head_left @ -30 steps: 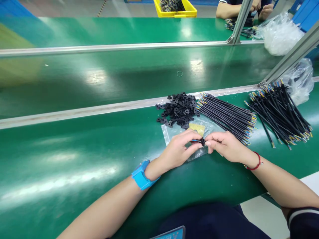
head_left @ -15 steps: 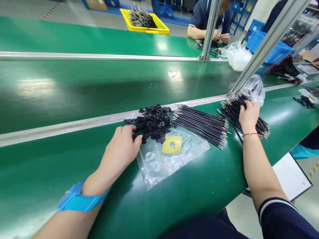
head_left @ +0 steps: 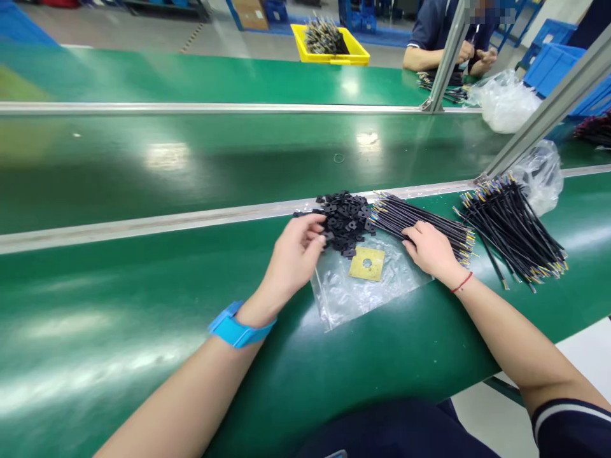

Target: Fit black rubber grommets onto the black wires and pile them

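Note:
My left hand is at the near left edge of a heap of small flat black plastic pieces, with thumb and fingertips closed on one of them. Over the middle bundle of black cables, my right hand has its fingers bent down and closed on a cable. These cables show coloured wires at their ends. A yellow square plate with a round hole lies on a clear plastic bag between my hands.
A larger cable pile lies to the right, beside a crumpled clear bag. Metal posts rise from the rail. Across the green table, a person works near a yellow bin of cables.
My right hand has moved left from the right-hand cable pile to the middle bundle. My left hand stays at the black pieces, its fingertips closer together. The view has turned left.

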`<state>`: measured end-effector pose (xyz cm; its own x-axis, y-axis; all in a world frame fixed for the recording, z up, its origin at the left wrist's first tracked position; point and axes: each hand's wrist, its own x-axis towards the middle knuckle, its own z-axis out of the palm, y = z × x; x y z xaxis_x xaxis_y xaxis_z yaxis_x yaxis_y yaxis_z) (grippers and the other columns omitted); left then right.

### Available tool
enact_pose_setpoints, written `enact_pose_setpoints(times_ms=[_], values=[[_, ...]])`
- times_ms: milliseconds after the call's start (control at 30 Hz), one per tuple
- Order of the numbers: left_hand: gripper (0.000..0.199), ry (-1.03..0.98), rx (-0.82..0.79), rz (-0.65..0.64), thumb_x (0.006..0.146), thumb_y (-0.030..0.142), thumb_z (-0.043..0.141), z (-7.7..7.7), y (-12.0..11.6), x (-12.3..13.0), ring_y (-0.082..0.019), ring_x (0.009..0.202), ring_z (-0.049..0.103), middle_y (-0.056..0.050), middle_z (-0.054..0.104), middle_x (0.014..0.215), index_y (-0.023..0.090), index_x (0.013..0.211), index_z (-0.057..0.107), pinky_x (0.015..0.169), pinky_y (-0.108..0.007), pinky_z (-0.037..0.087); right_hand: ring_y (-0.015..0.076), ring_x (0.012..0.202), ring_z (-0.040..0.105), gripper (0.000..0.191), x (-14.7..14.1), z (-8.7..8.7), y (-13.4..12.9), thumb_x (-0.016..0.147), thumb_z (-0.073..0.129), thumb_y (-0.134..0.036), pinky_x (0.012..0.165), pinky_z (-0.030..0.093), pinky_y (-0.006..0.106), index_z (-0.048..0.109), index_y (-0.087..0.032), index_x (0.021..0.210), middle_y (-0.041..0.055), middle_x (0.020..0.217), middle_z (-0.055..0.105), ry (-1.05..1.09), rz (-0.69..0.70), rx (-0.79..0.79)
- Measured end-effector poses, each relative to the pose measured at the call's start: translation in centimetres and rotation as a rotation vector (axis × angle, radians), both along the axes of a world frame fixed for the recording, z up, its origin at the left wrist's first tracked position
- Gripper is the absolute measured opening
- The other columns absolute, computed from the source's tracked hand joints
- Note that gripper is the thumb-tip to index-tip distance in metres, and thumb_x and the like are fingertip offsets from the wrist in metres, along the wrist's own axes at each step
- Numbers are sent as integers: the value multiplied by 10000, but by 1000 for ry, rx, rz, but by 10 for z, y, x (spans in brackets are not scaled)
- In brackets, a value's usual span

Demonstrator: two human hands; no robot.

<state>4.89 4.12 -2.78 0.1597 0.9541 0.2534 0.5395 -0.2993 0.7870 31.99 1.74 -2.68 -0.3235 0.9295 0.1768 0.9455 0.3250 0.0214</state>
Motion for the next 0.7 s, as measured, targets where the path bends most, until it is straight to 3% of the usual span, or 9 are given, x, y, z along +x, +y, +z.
enact_pose_setpoints(times_ms=[67,167,233,367,533,700], values=[[299,-26,-72,-125,806,198,462,-2,-4,5,-132,718,568,-67,593,960,150,1081,570,696,-288,500,236,860,536,238,5,0,-1,900,419,-229,765,423,347,637,-154,959,112,898,605,8,0,40],[261,100,-63,-231,829,181,429,-5,-8,9,-160,827,590,-65,624,950,154,999,626,788,-322,492,229,820,555,241,10,2,-3,889,395,-194,759,437,352,628,-151,930,108,871,610,93,-14,88],[269,180,-21,-257,837,161,410,-6,-9,10,-179,916,586,-75,622,995,153,982,637,859,-348,475,221,820,569,237,12,5,-6,858,402,-160,738,457,341,599,-155,988,102,904,604,211,2,94],[252,303,24,-269,834,150,432,-8,-10,10,-193,968,573,-85,591,1033,151,991,630,887,-347,470,195,880,582,430,7,11,-15,816,397,-96,757,482,319,490,-179,1228,91,1035,578,417,108,38],[282,366,42,-195,846,147,412,-6,-13,12,-203,929,565,-92,561,989,140,1053,603,844,-345,479,137,736,575,329,-6,15,-28,916,406,-201,639,433,244,587,-230,1189,40,888,617,197,268,-159],[303,144,40,-61,814,161,461,-1,-18,16,-169,828,547,-51,519,872,140,1074,617,806,-335,486,140,718,548,342,-15,17,-32,905,417,-152,567,361,238,602,-235,1180,44,845,619,-11,301,-160]])
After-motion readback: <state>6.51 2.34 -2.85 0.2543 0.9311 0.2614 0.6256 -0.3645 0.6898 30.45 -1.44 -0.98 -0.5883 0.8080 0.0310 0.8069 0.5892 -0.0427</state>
